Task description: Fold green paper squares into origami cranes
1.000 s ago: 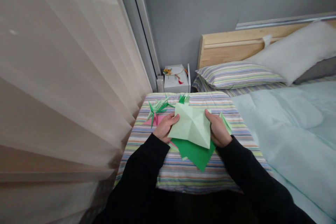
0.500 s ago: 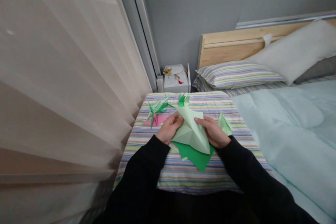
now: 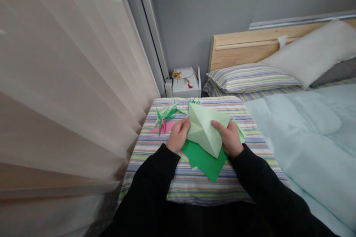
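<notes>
A creased sheet of pale green paper [image 3: 206, 127] is held between my two hands, above the striped cloth. My left hand [image 3: 179, 134] pinches its left edge, thumb in front. On the right side my right hand [image 3: 230, 137] grips it, the thumb pressed on its face and the fingers hidden behind. Below it lies a flat dark green sheet of paper [image 3: 206, 160], partly covered. Folded green paper cranes [image 3: 168, 112] and a pink folded paper [image 3: 164, 127] sit left of my left hand. Another light green folded paper [image 3: 240, 132] shows behind my right hand.
The striped cloth [image 3: 144, 155] covers the table. Beyond it stands a small white cabinet [image 3: 183, 89] with a red tassel on top. A bed with a pale blue quilt [image 3: 311, 126] adjoins on the right; a pleated curtain [image 3: 83, 63] hangs on the left.
The pale green paper has been spread wider and turned, its upper right corner swinging out. My right hand has moved slightly right with it; my left hand stays on the left edge.
</notes>
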`<state>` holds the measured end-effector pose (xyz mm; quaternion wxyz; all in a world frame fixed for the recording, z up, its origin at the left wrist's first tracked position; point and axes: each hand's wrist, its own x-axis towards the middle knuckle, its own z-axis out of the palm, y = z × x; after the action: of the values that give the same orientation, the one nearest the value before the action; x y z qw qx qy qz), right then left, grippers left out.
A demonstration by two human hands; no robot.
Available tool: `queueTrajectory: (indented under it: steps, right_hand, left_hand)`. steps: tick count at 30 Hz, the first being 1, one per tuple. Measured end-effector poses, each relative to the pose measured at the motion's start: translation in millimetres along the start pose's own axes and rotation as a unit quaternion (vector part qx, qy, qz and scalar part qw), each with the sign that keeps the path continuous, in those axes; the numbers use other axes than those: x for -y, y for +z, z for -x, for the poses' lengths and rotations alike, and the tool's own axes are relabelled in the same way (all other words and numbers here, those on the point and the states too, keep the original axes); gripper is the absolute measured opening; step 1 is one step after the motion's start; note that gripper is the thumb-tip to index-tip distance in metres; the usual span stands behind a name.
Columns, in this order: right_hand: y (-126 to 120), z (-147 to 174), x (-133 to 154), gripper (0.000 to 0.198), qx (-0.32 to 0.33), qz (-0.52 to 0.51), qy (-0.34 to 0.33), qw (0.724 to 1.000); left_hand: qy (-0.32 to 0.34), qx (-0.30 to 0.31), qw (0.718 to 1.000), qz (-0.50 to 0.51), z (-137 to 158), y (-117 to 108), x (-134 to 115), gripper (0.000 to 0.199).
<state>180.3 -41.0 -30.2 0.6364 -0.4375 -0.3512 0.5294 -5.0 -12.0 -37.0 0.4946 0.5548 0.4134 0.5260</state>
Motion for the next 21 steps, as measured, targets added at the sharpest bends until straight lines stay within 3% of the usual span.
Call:
queueTrajectory:
  steps: [5,9,12,17,19,21]
  right_hand:
    - [-1.7,-0.3,-4.9,0.037,0.034,0.058,-0.021,0.998]
    - [0.8,4.7,-6.5,0.039,0.142,0.098,0.005,0.985]
    - [0.8,6.6,-7.9,0.037,0.200,0.127,0.019,0.971]
    - [-1.2,3.2,-9.6,0.035,0.144,0.184,-0.058,0.971]
    - [-0.3,3.6,-8.8,0.035,0.122,0.204,-0.083,0.968]
    - [0.4,6.0,-6.4,0.035,0.139,0.204,-0.079,0.966]
  left_hand:
    - [0.017,0.037,0.999,-0.031,2.7,-0.4,-1.4,0.030]
    - [0.034,0.072,0.994,-0.080,2.9,-0.5,-2.6,0.021]
    - [0.020,0.088,0.996,-0.029,5.0,0.7,-5.0,0.020]
    - [-0.030,0.060,0.987,0.149,6.8,5.4,-7.5,0.057]
    - [-0.045,0.062,0.982,0.175,5.1,7.6,-6.4,0.056]
    - [-0.058,0.054,0.979,0.186,2.9,9.3,-6.7,0.048]
